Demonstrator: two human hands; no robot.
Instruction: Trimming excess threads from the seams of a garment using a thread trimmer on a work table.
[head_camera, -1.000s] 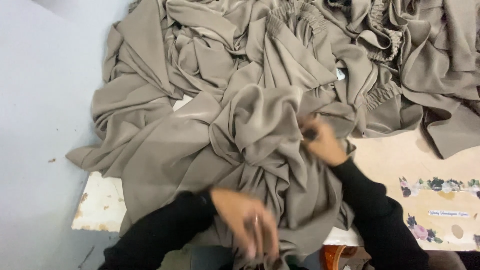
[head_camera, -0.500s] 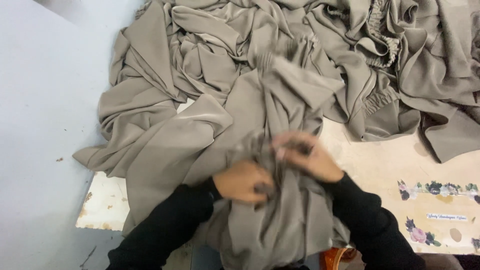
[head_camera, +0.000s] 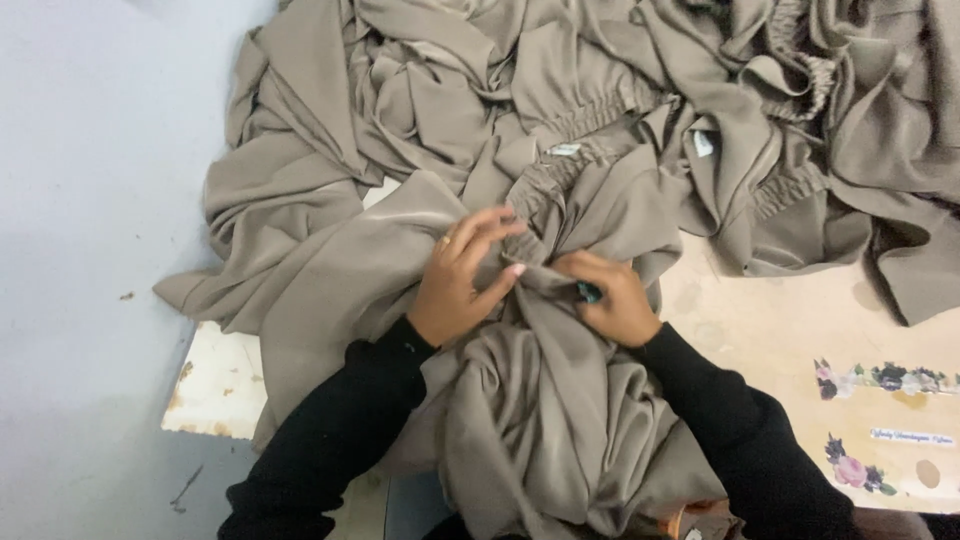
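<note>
Gripping the taupe garment (head_camera: 540, 400) on the counter (head_camera: 790, 330), my left hand (head_camera: 455, 285) now pinches its gathered waistband beside my right hand (head_camera: 615, 300), closed on cloth and a small teal tool (head_camera: 589, 292); both have drawn together since a second ago.

A taupe garment (head_camera: 540, 400), smooth and heavily creased, is bunched at the near centre of the surface. Its gathered elastic waistband (head_camera: 560, 180) is turned toward the far side, with a small white label (head_camera: 563, 150) showing, and its folds are draped off the near edge.
</note>
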